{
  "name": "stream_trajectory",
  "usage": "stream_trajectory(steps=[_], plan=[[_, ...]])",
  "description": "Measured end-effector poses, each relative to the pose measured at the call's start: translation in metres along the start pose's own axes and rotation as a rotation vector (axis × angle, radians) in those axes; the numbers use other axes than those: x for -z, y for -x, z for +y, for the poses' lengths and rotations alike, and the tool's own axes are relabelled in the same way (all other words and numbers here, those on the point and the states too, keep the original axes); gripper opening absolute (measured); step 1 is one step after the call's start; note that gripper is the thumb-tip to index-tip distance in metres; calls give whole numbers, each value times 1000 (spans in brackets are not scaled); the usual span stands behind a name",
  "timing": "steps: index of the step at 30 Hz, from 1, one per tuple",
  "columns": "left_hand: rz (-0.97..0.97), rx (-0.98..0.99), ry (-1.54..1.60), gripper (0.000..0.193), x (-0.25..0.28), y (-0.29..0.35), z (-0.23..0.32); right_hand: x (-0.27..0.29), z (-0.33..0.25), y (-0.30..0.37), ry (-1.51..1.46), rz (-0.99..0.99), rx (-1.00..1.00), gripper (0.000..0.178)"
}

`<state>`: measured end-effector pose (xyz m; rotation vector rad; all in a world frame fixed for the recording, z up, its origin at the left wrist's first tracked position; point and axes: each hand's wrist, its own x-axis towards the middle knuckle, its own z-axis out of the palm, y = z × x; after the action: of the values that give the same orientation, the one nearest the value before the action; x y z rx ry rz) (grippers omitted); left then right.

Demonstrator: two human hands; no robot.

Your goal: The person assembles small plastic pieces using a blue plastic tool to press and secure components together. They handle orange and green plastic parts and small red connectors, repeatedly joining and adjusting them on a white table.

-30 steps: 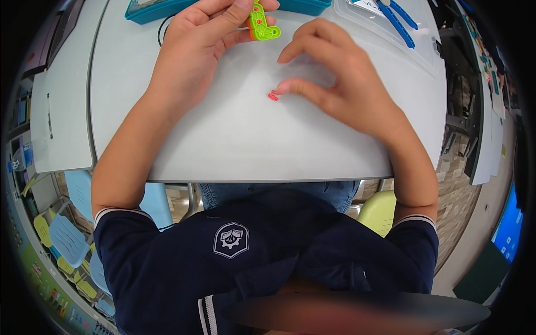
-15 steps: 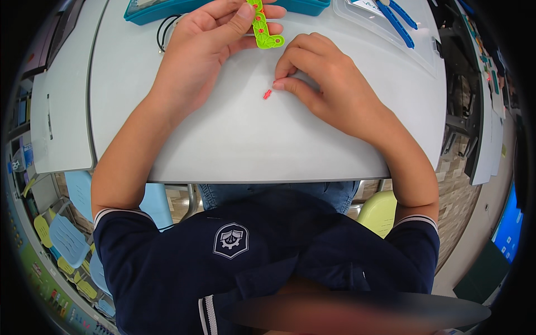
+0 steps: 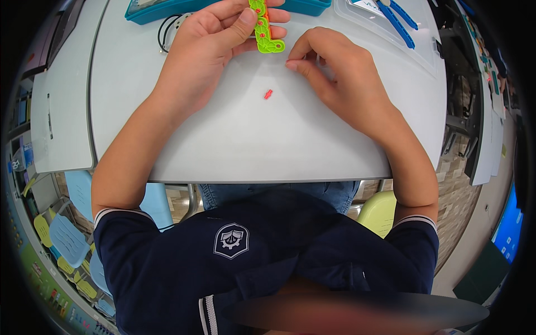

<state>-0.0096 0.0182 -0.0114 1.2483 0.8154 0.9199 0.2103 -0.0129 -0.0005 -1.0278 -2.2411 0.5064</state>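
Note:
My left hand [image 3: 215, 39] grips a lime-green L-shaped building-toy beam [image 3: 263, 42] with red connector pins in its holes, and the thumb presses on its front. The beam's far end runs out of view at the top. A small red connector pin [image 3: 268, 94] lies by itself on the white table, below the beam. To the right of the beam, just apart from it, is my right hand [image 3: 340, 72], thumb and forefinger closed at the tips. Whatever is pinched there, if anything, is hidden.
A teal tray [image 3: 312, 8] stands at the far edge of the white table [image 3: 268, 151]. Blue-handled pliers [image 3: 399, 22] lie on a clear plastic lid [image 3: 368, 39] at the far right. A black cable [image 3: 163, 33] is beside my left hand. Chairs [image 3: 70, 240] stand at the left.
My right hand has moved up and right, away from the loose red pin and nearer the beam's lower end. My left hand has lowered the green beam slightly.

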Motion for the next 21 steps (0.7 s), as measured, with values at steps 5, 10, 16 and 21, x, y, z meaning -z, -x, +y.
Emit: stream_trajectory(steps=[5,10,16,21], plan=[[-1,0,-14,43,-1,0,0,3,1,-3,-2,31,0,14],[-1,-5,-10,44,-1,0,-1,4,5,-2,25,48,19,14],[-21,-13,-6,44,0,1,-2,4,9,-3,47,27,16,13],[-162,9,10,41,-2,2,3,20,13,-8,34,151,-45,8]])
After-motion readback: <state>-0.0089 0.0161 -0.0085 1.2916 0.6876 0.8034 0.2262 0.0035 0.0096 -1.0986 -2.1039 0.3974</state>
